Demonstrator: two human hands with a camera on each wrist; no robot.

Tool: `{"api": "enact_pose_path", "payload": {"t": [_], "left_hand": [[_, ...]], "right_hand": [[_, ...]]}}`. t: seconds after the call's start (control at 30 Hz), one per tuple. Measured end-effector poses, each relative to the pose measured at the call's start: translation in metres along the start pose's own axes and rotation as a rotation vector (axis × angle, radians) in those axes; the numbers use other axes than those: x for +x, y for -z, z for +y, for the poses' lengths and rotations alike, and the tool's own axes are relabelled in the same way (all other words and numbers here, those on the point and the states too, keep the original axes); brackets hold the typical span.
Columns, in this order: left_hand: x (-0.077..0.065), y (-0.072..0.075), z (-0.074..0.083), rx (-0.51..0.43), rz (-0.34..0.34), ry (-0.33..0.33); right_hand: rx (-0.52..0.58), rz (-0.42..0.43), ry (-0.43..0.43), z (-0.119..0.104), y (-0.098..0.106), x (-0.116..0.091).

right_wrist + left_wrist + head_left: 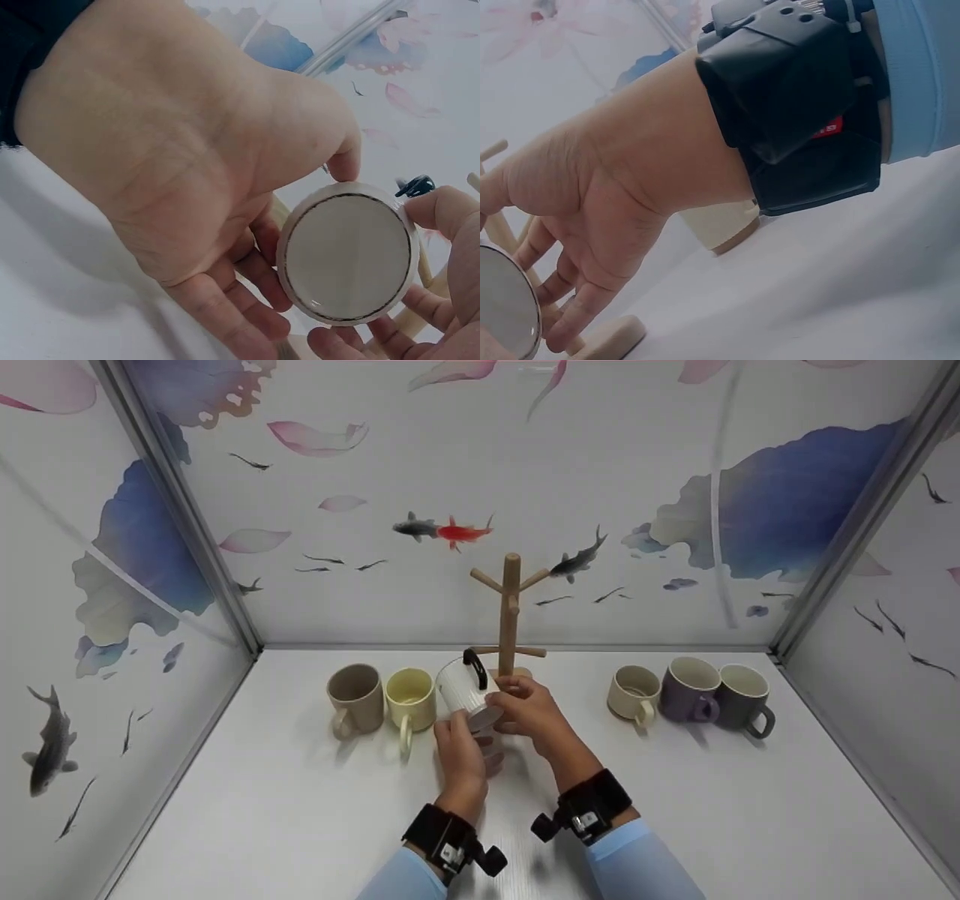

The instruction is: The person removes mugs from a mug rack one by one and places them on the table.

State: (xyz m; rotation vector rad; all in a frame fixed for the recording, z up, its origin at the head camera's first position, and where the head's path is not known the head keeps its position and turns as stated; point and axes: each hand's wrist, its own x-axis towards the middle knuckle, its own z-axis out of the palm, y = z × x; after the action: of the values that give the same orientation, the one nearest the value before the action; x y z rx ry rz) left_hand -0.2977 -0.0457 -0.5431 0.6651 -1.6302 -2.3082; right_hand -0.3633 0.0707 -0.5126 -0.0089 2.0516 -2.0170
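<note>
A white mug point(461, 690) with a black handle is tilted above the table, its handle uppermost. My left hand point(459, 754) holds it from the left and below, thumb against its side. From the right, my right hand point(529, 709) grips it near the base between thumb and fingers. The right wrist view shows the mug's round bottom point(349, 259) between both hands' fingers; its inside is hidden there. Just behind the mug stands a wooden mug tree point(508, 622) with several bare pegs. The left wrist view catches only part of the mug point(506, 300).
Left of the hands stand a taupe mug point(355, 701) and a pale yellow mug point(411, 701). At right are a beige mug point(628, 697), a purple mug point(686, 697) and a dark grey mug point(739, 705). Printed panels point(375, 607) enclose the white table point(300, 825).
</note>
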Motion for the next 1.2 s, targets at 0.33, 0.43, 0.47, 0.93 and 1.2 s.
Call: {"api": "enact_pose_path", "payload": {"t": [0.33, 0.43, 0.47, 0.93, 1.2], "left_hand": [[-0.009, -0.002, -0.001, 0.060, -0.032, -0.051], [-0.011, -0.003, -0.001, 0.069, -0.070, -0.080], [-0.011, -0.003, -0.001, 0.073, -0.089, -0.094], [-0.009, -0.001, 0.015, 0.117, -0.360, -0.241], [-0.014, 0.002, 0.042, 0.274, -0.354, -0.316]], "right_hand": [[-0.107, -0.159, -0.084, -0.006, 0.025, -0.004], [-0.135, -0.223, -0.071, -0.008, 0.037, -0.004], [-0.141, -0.246, -0.062, -0.009, 0.041, -0.004], [-0.042, -0.371, 0.083, -0.035, 0.070, -0.024], [-0.005, -0.301, 0.116, -0.051, 0.069, -0.038]]}}
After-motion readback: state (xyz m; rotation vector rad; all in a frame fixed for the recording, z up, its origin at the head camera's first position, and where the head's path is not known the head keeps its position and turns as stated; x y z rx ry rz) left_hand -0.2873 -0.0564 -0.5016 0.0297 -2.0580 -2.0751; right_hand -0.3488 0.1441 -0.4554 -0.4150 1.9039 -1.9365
